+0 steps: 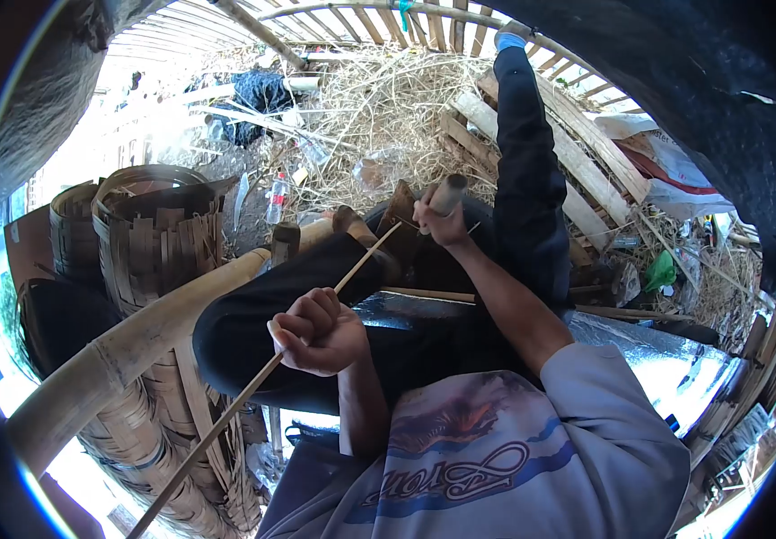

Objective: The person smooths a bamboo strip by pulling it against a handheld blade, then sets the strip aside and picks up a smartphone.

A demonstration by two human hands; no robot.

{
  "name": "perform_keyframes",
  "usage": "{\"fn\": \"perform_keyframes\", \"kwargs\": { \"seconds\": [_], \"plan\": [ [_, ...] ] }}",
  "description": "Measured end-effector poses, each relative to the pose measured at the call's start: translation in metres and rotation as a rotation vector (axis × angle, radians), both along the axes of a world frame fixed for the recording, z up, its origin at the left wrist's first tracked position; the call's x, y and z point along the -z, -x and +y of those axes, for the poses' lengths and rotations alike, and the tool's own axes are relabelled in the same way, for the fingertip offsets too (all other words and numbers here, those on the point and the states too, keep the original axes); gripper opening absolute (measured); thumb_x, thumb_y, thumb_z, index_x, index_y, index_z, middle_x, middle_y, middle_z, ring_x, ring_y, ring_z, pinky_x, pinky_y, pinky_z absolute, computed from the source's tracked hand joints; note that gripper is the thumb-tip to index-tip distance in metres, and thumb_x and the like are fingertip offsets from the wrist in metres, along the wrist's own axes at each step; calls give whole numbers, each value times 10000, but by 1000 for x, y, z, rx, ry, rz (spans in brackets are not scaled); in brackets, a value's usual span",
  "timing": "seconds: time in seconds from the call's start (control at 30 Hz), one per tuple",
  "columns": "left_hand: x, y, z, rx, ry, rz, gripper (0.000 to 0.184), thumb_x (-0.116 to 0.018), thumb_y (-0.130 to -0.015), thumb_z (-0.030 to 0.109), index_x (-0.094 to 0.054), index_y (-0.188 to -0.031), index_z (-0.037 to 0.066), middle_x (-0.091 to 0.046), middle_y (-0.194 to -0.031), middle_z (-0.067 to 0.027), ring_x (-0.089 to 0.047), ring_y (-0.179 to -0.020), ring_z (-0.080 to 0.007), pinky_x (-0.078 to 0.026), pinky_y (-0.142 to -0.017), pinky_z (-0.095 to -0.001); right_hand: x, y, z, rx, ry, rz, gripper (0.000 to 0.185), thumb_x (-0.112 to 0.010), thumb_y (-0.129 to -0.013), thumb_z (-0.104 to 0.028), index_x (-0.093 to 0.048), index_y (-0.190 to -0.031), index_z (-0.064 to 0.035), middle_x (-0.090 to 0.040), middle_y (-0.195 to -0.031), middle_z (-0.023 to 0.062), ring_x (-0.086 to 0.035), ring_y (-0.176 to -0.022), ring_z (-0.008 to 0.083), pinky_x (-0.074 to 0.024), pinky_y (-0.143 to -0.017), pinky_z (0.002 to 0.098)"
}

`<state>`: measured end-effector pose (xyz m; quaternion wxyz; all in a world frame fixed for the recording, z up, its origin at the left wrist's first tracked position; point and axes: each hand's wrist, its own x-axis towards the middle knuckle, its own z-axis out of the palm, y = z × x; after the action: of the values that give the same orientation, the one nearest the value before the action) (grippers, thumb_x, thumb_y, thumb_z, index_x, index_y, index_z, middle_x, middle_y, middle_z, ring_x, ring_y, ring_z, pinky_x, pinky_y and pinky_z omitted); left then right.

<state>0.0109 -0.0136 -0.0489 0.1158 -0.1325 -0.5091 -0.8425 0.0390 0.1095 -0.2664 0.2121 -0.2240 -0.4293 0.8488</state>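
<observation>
While one slim bamboo strip (365, 260) slants over the person's bent left leg (253, 337), the left hand (321, 332) is curled in a fist around it; the right hand (442, 218), at the strip's upper part, is wrapped around the thick round handle (447, 193) of one tool; that tool's single brown flat part (397, 208) lies beside the strip, and I cannot tell whether the two touch; one right leg (532, 153) stretches out well to the strip's right; one thick bamboo pole (136, 359) lies left of the strip, and farther left of it stand two woven baskets (154, 242); beyond the strip's upper part are one red-labelled bottle (277, 198) and one wide litter of pale strands (379, 99); far to the strip's right are one green plastic piece (660, 271) and one printed white sack (675, 171).
</observation>
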Motion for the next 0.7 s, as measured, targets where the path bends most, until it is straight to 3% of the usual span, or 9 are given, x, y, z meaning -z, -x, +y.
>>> {"fn": "perform_keyframes", "kwargs": {
  "seconds": [0.03, 0.13, 0.3, 0.43, 0.53, 0.6, 0.7],
  "plan": [
    [2, 1, -2, 8, 8, 18, 396, -364, -938, 303, -227, -607, 134, -182, -449, 32, -108, -412, -51, -105, -385, -223, 4, 1, 13, 36, 106, -54, 231, -577, -794, 6, -468, -601, -58, -504, -541, 25, -492, -461, 90, -422, -463, 272],
    [1, 1, 1, -21, 31, 4, 398, -368, -934, 311, -223, -608, 137, -180, -449, 29, -105, -413, -53, -101, -387, -224, 21, -8, 41, 142, 96, -70, 219, -533, -841, -42, -483, -628, -45, -497, -522, 33, -487, -438, 112, -430, -466, 302],
    [1, 11, 7, -107, 98, -26, 390, -336, -945, 307, -227, -612, 136, -187, -484, 26, -148, -435, -61, -128, -403, -217, 32, -9, 57, 263, 307, -331, 283, -531, -791, -197, -477, -561, -41, -479, -479, 55, -502, -438, 158, -417, -493, 301],
    [-4, 26, 14, -201, 273, 54, 415, -309, -986, 338, -225, -632, 139, -176, -548, 31, -173, -484, -66, -134, -431, -215, 32, -15, 61, 142, 22, -434, 288, -518, -816, -223, -518, -602, -31, -530, -553, 69, -532, -519, 168, -428, -551, 304],
    [-11, 41, 18, -241, 358, -163, 414, -319, -985, 356, -266, -642, 129, -223, -571, 40, -194, -500, -60, -151, -452, -231, 29, -18, 55, 85, -52, -453, 306, -519, -811, -232, -525, -577, -35, -543, -562, 65, -537, -527, 158, -421, -565, 291],
    [-21, 56, 31, -170, 352, -203, 405, -334, -980, 365, -287, -652, 133, -232, -584, 44, -198, -510, -63, -159, -465, -240, 26, -20, 53, 75, -23, -448, 308, -528, -800, -225, -518, -560, -34, -543, -561, 66, -539, -513, 163, -425, -563, 289],
    [-10, 96, 40, 9, 474, -66, 390, -337, -983, 329, -347, -665, 103, -307, -598, 33, -264, -557, -78, -235, -515, -257, 26, -25, 51, 98, 45, -494, 277, -534, -793, -228, -532, -596, -34, -547, -571, 73, -543, -516, 173, -440, -554, 299]
  ]
}}
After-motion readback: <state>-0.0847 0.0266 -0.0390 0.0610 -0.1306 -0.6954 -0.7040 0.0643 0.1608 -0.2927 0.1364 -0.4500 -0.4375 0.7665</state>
